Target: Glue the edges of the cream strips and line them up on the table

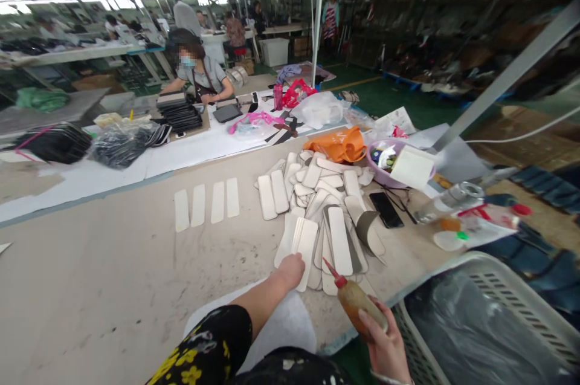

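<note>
My left hand [291, 271] is closed at the near edge of a few overlapping white rounded strips [306, 241], its fingertips partly hidden. These lie at the front of a loose heap of similar strips [317, 182], some showing a grey side. In my right hand [385, 336] is a squeeze bottle [360, 306] of brownish liquid, with a red cap and a thin red nozzle tilted up toward the heap. Left of the heap, several white strips [197, 205] lie spaced in a row on the table [113, 270].
A phone [386, 210], a clear glass bottle [448, 202] and a purple basin [385, 176] stand right of the heap. Behind it is an orange bag [338, 144]. A plastic basket [493, 270] sits at the near right. Across the table a co-worker [199, 71] handles dark stacked pieces [179, 113].
</note>
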{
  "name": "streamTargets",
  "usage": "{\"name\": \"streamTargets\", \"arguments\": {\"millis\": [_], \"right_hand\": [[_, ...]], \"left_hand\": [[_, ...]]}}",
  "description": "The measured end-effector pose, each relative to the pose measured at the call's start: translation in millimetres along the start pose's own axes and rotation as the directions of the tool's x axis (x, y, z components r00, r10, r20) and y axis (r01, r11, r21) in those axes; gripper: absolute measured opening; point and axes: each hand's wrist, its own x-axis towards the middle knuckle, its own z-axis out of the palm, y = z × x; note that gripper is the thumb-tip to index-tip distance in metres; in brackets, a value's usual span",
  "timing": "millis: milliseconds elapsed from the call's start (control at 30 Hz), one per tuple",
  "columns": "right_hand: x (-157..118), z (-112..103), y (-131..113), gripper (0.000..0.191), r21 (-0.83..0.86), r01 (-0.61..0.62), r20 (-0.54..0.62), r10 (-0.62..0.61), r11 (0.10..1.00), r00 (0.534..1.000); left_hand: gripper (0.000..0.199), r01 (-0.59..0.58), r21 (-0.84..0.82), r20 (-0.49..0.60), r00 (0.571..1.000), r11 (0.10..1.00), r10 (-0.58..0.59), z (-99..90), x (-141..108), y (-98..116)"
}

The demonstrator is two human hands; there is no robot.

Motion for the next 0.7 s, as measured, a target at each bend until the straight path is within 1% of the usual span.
{"name": "streamTargets", "arguments": {"millis": [67, 167, 333, 467, 600, 700], "right_hand": [[1.9, -0.7, -1.3, 0.071, -0.003, 0.002, 0.017, -0.002, 1.000, 1.000], [5.4, -0.7, 0.0, 0.071, -0.010, 0.017, 0.047, -0.016, 1.000, 0.999], [7.9, 3.3, 4.7, 0.068, -0.028, 0.051, 0.069, -0.049, 0.998, 0.996], [3.6, 6.1, 2.0, 0.067, -0.053, 0.069, 0.104, -0.063, 0.996, 0.993], [-1.8, 6.0, -2.3, 0.068, -0.081, 0.069, 0.080, -0.063, 0.994, 0.995], [-1.2, 3.1, -1.2, 0.070, -0.107, 0.075, 0.042, -0.071, 0.991, 0.997]], "left_hand": [[0.032, 0.018, 0.010, -0.009, 1.000, 1.000, -0.018, -1.7, -0.6, -0.9], [0.026, 0.021, 0.024, -0.022, 1.000, 0.999, -0.021, -2.8, -7.5, 0.6], [0.027, 0.007, 0.033, -0.039, 0.999, 0.999, -0.006, -0.6, -21.3, 12.6], [0.025, -0.021, 0.018, -0.036, 0.999, 1.000, 0.022, -0.2, -23.1, 17.5], [0.021, -0.057, -0.018, -0.052, 0.997, 0.998, 0.056, -0.8, -22.3, 14.9], [0.020, -0.062, -0.043, -0.084, 0.995, 0.997, 0.059, -4.4, -28.1, 8.0]]}}
